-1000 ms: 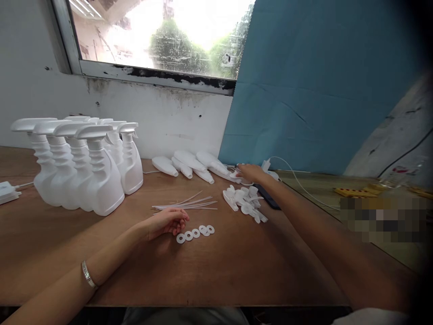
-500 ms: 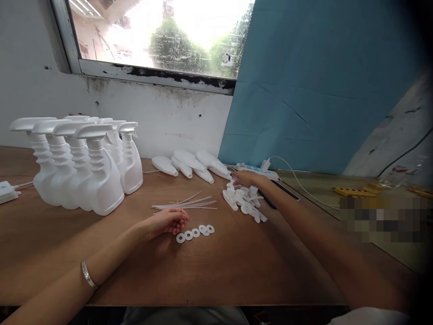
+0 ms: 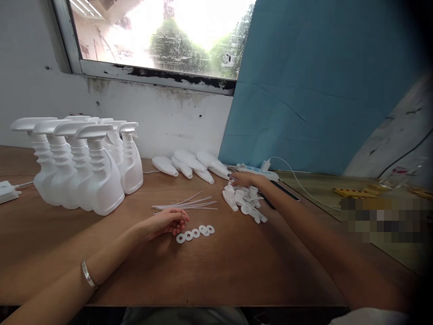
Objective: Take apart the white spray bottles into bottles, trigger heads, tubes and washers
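Note:
My left hand [image 3: 169, 222] rests on the table, its fingers loosely curled in and nothing visible in them. Just right of its fingertips lies a row of flat white ring washers [image 3: 195, 233], two of them overlapping. Behind it is a loose bundle of thin clear tubes [image 3: 189, 205]. My right hand [image 3: 244, 178] reaches far forward over a pile of white trigger spray heads [image 3: 245, 201]. Its fingers are stretched out at the neck of the nearest lying white bottle [image 3: 216, 167]; whether they touch it I cannot tell. More white bottles [image 3: 187, 159] lie alongside.
Assembled white spray bottles [image 3: 98, 180] stand grouped at the left. Against the wall lies a power strip [image 3: 252, 169] with a white plug and cable [image 3: 297, 180]. A dark phone-like slab [image 3: 286, 190] lies beside my right forearm. A white adapter [image 3: 8, 192] sits at the left edge.
My right hand has shifted very slightly at the bottle neck and spray-head pile. My left hand and the parts on the table look unmoved.

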Motion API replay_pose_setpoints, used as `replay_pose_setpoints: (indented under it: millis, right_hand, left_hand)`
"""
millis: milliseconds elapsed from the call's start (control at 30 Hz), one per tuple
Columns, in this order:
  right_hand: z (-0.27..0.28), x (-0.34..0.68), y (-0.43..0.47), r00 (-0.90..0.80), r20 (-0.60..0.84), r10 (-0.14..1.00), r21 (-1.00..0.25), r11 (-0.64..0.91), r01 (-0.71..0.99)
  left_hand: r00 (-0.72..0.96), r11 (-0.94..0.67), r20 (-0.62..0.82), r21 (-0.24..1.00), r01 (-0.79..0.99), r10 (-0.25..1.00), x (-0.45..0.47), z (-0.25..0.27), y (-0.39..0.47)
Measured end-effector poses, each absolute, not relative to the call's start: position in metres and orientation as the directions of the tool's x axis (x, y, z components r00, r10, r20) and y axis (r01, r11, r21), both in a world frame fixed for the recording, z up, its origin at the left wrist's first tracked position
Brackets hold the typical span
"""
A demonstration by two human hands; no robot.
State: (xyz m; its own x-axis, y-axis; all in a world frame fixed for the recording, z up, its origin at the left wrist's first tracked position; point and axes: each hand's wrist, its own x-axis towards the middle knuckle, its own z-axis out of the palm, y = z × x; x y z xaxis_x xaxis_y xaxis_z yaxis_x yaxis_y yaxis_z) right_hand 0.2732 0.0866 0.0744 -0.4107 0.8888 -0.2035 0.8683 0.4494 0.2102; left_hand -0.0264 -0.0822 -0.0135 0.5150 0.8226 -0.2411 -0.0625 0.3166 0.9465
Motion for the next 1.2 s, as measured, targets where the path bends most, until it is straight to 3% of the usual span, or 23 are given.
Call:
replay_pose_setpoints:
  millis: [267,667,933,1033,1100,1133,1200]
  right_hand:
    - [0.082,0.273,0.083,-0.376,-0.233,0.897,0.152,0.416,0.897]
    - [0.101,0.257,0.061,-0.296,0.058,0.954,0.304,0.265,0.915]
    - [0.092,0.192,0.002,-0.468,0.119,0.876,0.345,0.406,0.847]
    - [0.071,0.175,-0.032,-0.558,0.078,0.826,0.337,0.505,0.795]
    - [0.056,0.173,-0.053,-0.599,0.060,0.799,0.324,0.552,0.768]
    - [0.049,0.174,-0.061,-0.623,0.045,0.781,0.315,0.581,0.750]
    - [0.037,0.180,-0.073,-0.664,0.031,0.747,0.308,0.625,0.718]
  left_hand:
    - [0.511,0.322,-0.249,0.945,-0.058,0.823,-0.026,-0.012,-0.083]
    - [0.492,0.311,-0.254,0.950,-0.037,0.832,-0.023,-0.004,-0.088]
    - [0.409,0.182,-0.188,0.982,0.055,0.893,-0.023,0.002,-0.090]
    - [0.325,0.052,-0.091,0.990,0.128,0.941,-0.025,0.007,-0.093]
    - [0.262,-0.160,0.088,0.950,0.269,0.961,-0.028,0.015,-0.096]
    - [0.245,-0.307,0.224,0.869,0.388,0.943,-0.029,0.021,-0.098]
    - [0.248,-0.523,0.484,0.594,0.611,0.839,-0.034,0.040,-0.102]
